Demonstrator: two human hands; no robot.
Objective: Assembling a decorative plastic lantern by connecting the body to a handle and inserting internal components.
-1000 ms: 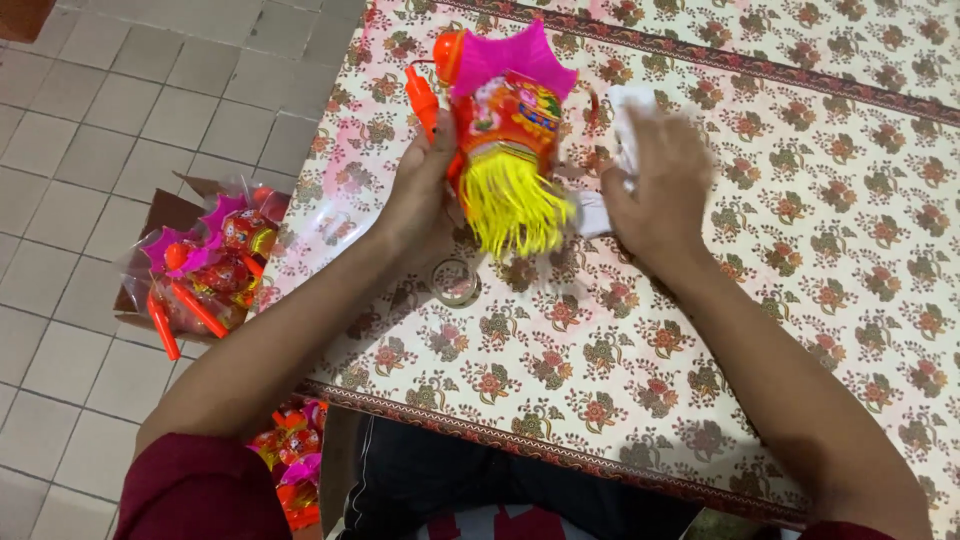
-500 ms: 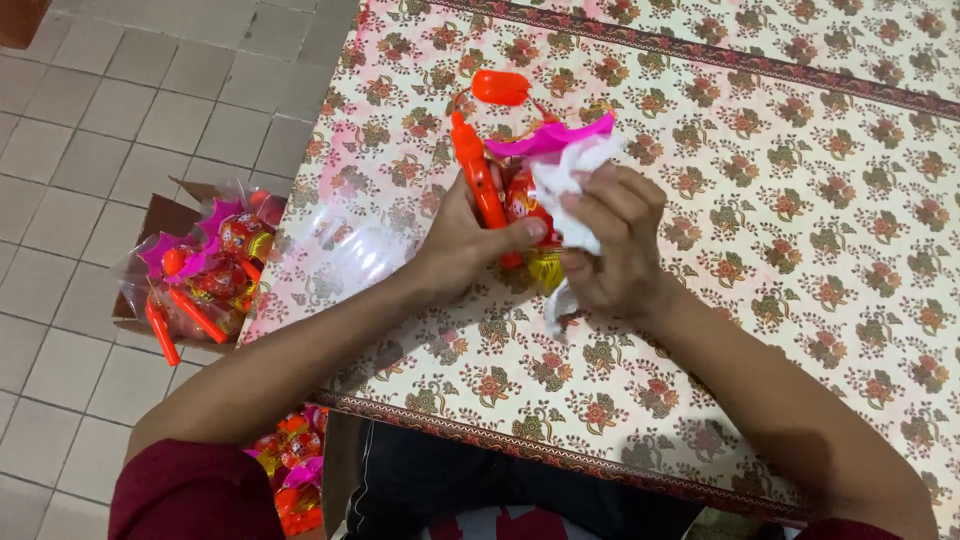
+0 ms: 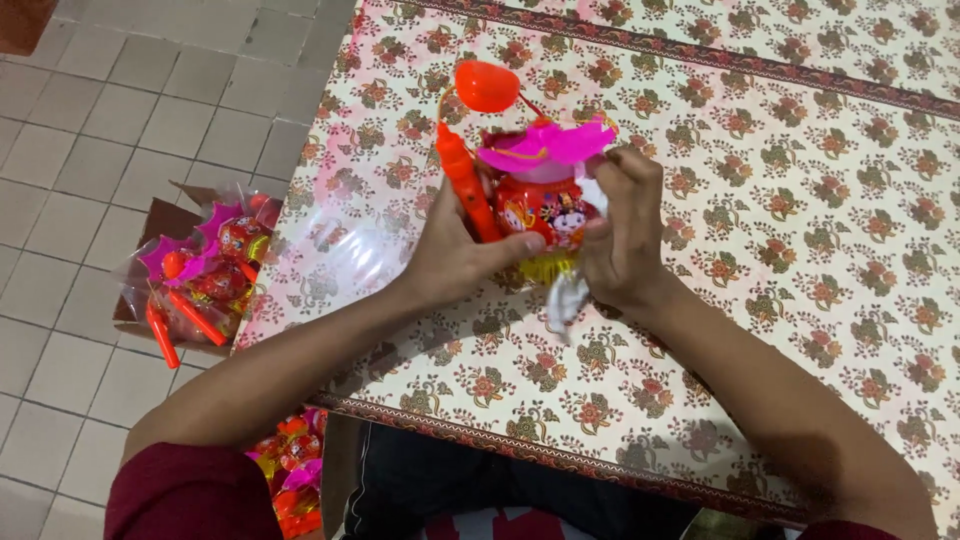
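Over the table [image 3: 800,250], my left hand [image 3: 450,260] and right hand [image 3: 620,240] are gripping the lantern [image 3: 540,200]; squeezing may be crushing it.

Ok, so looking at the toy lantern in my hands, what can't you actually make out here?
Head view only:
- Lower part of the toy lantern: covered by the left hand and right hand.
- Yellow fringe: mostly hidden between the hands.
- White wrapper: largely behind the right hand, its shape unclear.
- Box of packed lanterns: glare on the plastic hides the count.
- Items under the table: cut off by its edge.
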